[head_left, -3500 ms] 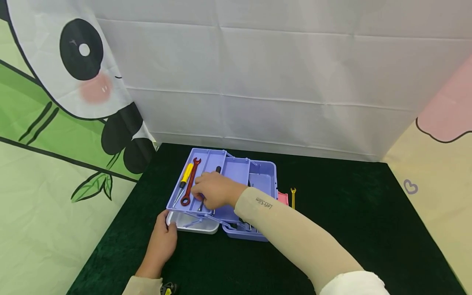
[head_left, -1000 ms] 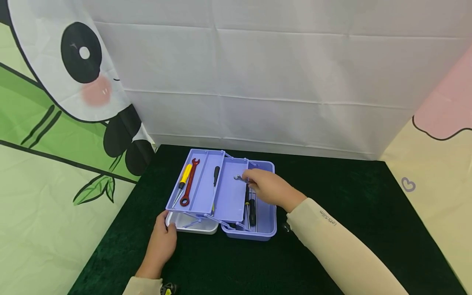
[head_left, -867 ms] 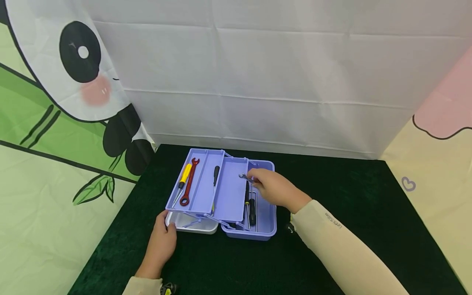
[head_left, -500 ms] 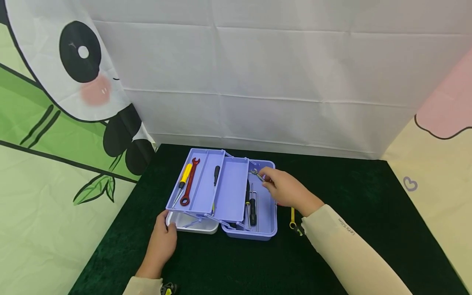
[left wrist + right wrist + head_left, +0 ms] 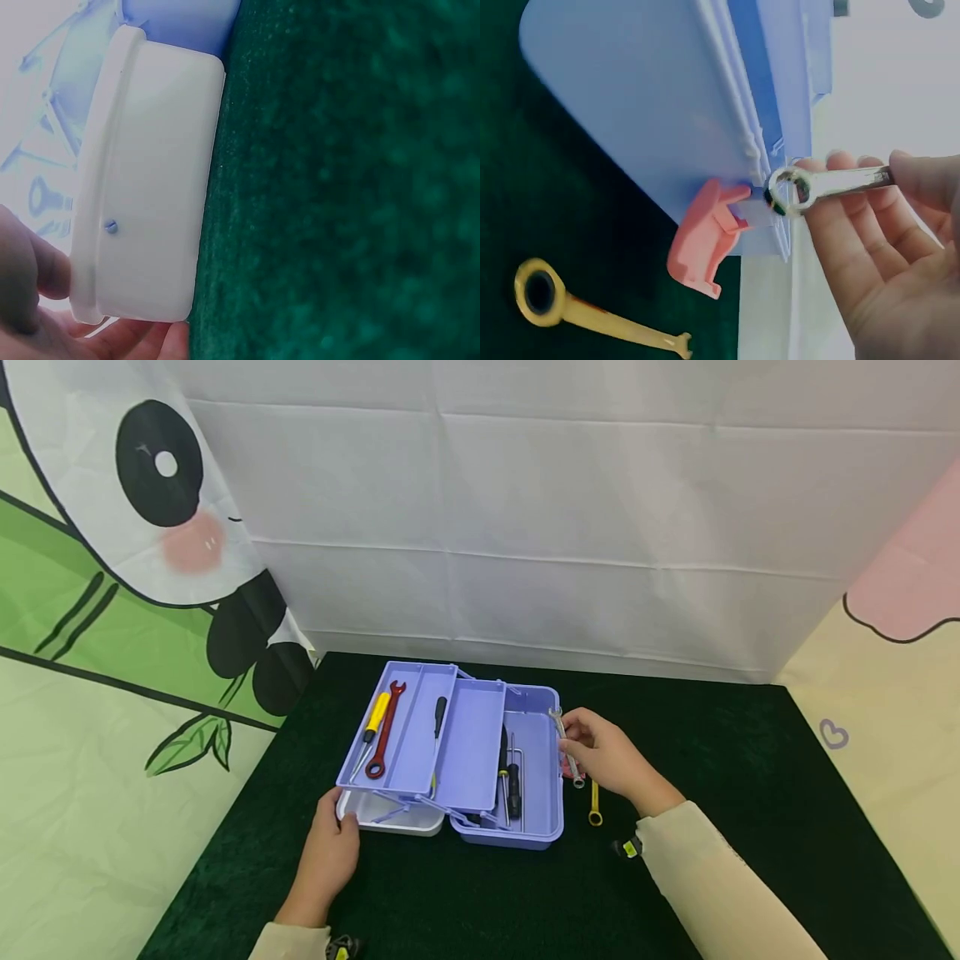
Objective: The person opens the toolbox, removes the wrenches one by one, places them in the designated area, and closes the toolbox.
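My right hand (image 5: 611, 758) pinches a silver combination wrench (image 5: 567, 752) between thumb and fingers, just past the right side of the open purple toolbox (image 5: 542, 777). In the right wrist view the ring end of the silver wrench (image 5: 829, 183) points toward the box's pink latch (image 5: 705, 244). A yellow wrench (image 5: 596, 802) lies on the dark green cloth beside that hand. At the left, my left hand (image 5: 327, 852) grips the corner of the toolbox's white lid (image 5: 397, 814), thumb on the rim and fingers underneath, as the left wrist view shows.
The upper tray (image 5: 423, 727) holds a yellow-handled screwdriver (image 5: 377, 714), a red wrench (image 5: 386, 731) and a black-handled screwdriver (image 5: 440, 717). Black-handled tools and a hex key (image 5: 522, 785) lie in the box's bottom. Folding tray arms (image 5: 480, 820) stick out at the front.
My right hand has gone from the upper tray across the toolbox to its right side, carrying the silver wrench out. The left hand has stayed on the lid corner.
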{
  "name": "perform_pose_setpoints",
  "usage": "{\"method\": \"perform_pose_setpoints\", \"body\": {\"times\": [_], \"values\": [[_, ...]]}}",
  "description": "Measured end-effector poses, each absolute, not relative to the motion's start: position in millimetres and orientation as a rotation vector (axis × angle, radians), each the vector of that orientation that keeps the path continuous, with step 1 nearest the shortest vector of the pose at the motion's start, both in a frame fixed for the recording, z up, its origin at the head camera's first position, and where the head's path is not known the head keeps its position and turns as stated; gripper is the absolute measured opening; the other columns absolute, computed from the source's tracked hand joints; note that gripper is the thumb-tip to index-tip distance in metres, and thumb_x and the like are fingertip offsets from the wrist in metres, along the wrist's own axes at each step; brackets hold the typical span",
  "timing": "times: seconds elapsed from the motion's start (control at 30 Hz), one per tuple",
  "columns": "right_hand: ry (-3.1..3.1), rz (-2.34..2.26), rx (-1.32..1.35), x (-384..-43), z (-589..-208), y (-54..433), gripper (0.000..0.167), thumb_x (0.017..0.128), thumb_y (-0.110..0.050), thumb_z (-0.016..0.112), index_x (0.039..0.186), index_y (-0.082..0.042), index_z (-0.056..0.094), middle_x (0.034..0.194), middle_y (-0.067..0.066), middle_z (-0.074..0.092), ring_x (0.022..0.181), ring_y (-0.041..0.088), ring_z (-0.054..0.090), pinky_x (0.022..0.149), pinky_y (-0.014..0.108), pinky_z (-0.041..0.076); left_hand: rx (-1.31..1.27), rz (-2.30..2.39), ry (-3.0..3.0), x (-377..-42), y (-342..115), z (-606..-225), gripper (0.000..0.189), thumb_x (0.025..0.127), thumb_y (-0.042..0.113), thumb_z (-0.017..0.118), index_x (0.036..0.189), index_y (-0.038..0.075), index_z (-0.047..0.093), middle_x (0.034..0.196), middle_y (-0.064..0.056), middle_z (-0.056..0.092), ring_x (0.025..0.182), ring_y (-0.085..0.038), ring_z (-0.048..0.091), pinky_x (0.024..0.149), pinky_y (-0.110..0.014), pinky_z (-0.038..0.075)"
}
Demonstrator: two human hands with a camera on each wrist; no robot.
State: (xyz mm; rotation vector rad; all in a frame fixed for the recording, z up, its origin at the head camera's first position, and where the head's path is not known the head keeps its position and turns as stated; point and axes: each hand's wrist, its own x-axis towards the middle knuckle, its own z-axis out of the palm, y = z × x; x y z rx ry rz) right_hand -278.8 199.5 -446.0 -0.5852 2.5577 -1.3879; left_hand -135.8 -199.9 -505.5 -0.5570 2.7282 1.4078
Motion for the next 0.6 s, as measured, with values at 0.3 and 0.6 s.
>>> {"method": "perform_pose_setpoints", "body": {"times": [0.3, 0.6], "values": [[2.22, -1.832, -0.277, -278, -464, 217, 0.027, 0.105, -0.011, 0.059, 0.13, -0.002, 0.052, 0.112, 0.023, 0.065, 0.092, 0.032, 0.069, 0.08, 0.043, 0.062, -0.555, 1.418, 2.718, -136, -199, -506, 0.059, 0.11, 0.016, 0.03, 0.162, -0.002, 0.008, 0.165, -0.029, 0.017, 0.139, -0.042, 0.036, 0.116, -0.065, 0.027], [2.087, -1.994, -0.027, -273, -485, 240, 0.033, 0.107, -0.014, 0.056, 0.137, -0.001, 0.049, 0.122, 0.028, 0.06, 0.101, 0.037, 0.067, 0.081, 0.041, 0.062, -0.561, 1.418, 2.724, -136, -201, -508, 0.058, 0.11, 0.015, 0.031, 0.162, -0.002, 0.009, 0.165, -0.029, 0.018, 0.14, -0.041, 0.036, 0.116, -0.064, 0.027]]}}
